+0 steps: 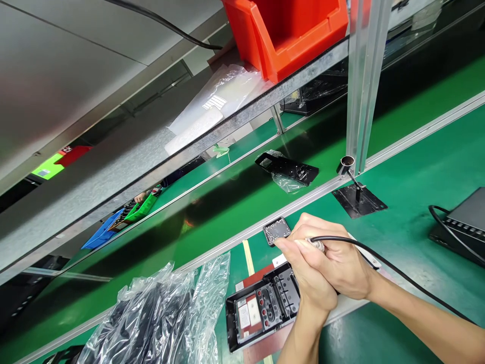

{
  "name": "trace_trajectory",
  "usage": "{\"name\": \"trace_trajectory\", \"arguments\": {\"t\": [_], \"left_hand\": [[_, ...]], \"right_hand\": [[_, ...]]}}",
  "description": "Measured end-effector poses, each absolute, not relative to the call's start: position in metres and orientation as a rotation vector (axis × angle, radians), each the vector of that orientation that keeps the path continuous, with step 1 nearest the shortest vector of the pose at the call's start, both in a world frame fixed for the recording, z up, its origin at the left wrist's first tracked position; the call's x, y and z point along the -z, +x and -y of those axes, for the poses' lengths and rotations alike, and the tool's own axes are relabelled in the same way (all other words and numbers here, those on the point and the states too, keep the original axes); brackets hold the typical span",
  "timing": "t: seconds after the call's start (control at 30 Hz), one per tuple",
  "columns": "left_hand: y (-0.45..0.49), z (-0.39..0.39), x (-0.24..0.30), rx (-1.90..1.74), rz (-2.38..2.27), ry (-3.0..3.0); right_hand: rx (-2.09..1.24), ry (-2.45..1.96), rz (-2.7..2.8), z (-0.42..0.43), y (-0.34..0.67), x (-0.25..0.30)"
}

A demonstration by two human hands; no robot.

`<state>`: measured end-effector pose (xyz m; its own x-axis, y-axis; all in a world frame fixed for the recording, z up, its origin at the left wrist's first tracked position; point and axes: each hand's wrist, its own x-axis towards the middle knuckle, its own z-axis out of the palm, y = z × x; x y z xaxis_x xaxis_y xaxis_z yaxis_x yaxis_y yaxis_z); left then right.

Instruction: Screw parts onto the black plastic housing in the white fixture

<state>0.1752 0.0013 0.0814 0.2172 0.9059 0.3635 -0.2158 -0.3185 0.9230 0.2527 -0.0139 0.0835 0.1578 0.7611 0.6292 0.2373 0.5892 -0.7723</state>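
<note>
My right hand (346,263) is closed round a corded tool, probably an electric screwdriver; fingers hide its body. Its metal cable connector (317,244) shows at the top of the grip, with the black cable (394,268) running off over my right forearm. Pressed against it, my left hand (308,275) is closed too, its fingertips pinched by the edge of a small black tray of screws (276,230). What the left fingertips hold is hidden. Below both hands lies an open black plastic housing (261,308) with red-ringed holes and white labels, its right part covered by my left hand.
Clear plastic bags with black parts (151,318) lie at left. A ring stand on a black plate (358,194) is beside the post (366,86). Beyond the rail is a black panel (290,169) on plastic. Overhead, a shelf carries a red bin (265,45); a black box (464,222) sits right.
</note>
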Motion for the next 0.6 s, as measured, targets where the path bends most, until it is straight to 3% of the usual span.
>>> {"name": "trace_trajectory", "arguments": {"t": [0.6], "left_hand": [[0.1716, 0.0, -0.081, -1.316, -0.734, 1.355]], "right_hand": [[-0.466, -0.922, 1.415, 0.0146, 0.2509, -0.0827]]}}
